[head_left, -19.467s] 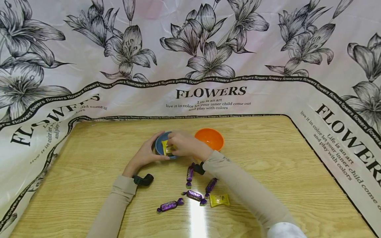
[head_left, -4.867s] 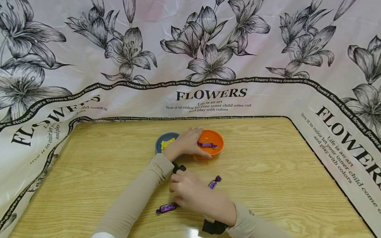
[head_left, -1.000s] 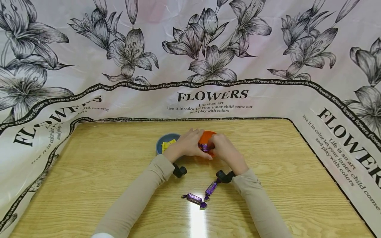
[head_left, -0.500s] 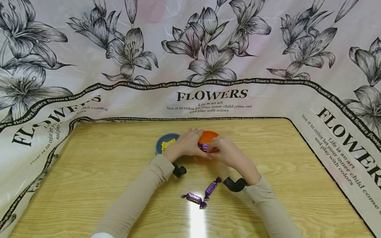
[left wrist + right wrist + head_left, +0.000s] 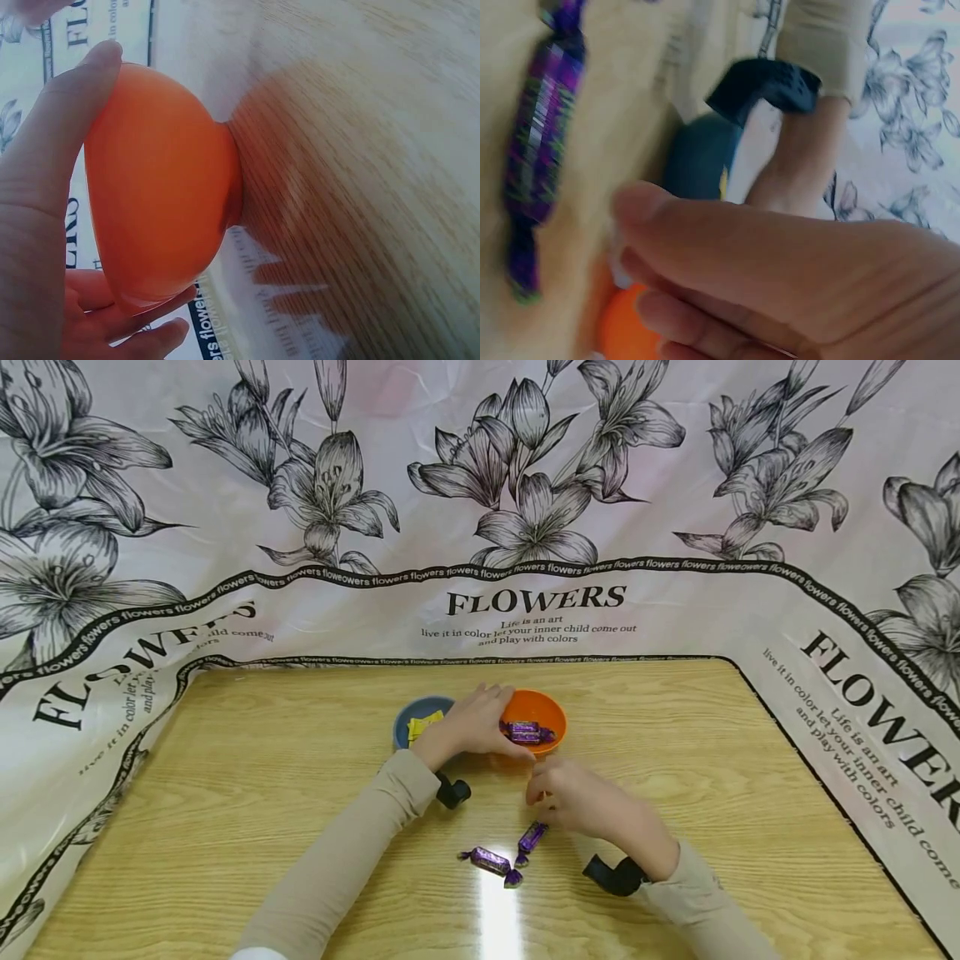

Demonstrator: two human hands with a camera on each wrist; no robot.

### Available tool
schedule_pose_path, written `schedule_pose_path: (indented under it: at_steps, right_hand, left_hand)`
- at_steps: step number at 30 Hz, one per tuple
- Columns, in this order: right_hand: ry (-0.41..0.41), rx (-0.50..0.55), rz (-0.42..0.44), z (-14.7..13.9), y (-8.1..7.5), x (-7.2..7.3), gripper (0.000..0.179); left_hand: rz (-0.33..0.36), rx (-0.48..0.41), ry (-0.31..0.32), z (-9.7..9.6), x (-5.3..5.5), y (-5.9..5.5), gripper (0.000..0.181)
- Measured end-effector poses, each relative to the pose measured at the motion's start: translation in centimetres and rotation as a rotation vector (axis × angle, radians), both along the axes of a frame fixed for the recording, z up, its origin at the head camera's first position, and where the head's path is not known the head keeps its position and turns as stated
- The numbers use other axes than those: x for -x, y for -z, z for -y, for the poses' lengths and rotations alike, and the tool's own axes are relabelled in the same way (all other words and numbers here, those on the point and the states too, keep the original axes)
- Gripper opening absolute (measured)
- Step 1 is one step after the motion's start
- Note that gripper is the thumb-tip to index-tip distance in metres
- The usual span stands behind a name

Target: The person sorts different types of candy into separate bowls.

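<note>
My left hand [image 5: 477, 720] grips the orange bowl [image 5: 546, 710], thumb at the near rim and fingers round the far side, as the left wrist view shows with the bowl [image 5: 157, 187] side-on. Purple-wrapped candies [image 5: 525, 732] lie side by side in it. My right hand [image 5: 581, 795] is just in front of the bowl, fingers loosely bent and holding nothing. Right below its fingertips lies a purple candy [image 5: 532, 839], seen large in the right wrist view as a twist-wrapped candy [image 5: 541, 131]. Another purple candy [image 5: 491, 860] rests to its left on the table.
Left of the orange bowl stands a blue-grey bowl [image 5: 402, 714] with yellow-wrapped candies [image 5: 423, 725], partly hidden behind my left hand. The wooden table [image 5: 262, 793] is bordered at the back and sides by a flower-printed cloth [image 5: 360, 618].
My right hand has come out of the orange bowl toward the candies in front. Over the longer span, more purple candies have come into that bowl and the table's yellow one is gone.
</note>
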State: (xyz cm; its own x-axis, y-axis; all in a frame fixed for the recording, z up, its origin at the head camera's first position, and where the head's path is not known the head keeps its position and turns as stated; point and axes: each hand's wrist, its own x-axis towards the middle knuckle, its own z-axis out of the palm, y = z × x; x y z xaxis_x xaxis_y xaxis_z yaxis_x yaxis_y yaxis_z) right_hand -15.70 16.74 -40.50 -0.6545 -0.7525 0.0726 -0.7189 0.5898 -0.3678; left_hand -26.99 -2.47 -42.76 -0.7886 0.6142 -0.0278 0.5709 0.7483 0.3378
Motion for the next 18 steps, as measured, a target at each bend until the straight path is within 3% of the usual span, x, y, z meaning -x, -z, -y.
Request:
schedule_pose_path:
  at_steps: [6, 18]
  right_hand:
    - [-0.071, -0.018, 0.005, 0.1, 1.3, -0.6, 0.025]
    - [-0.066, -0.063, 0.032, 0.2, 2.3, -0.5, 0.025]
  left_hand:
    - [0.029, -0.001, -0.013, 0.0, -0.1, -0.2, 0.121]
    - [0.029, 0.008, -0.014, -0.1, 0.0, 0.0, 0.124]
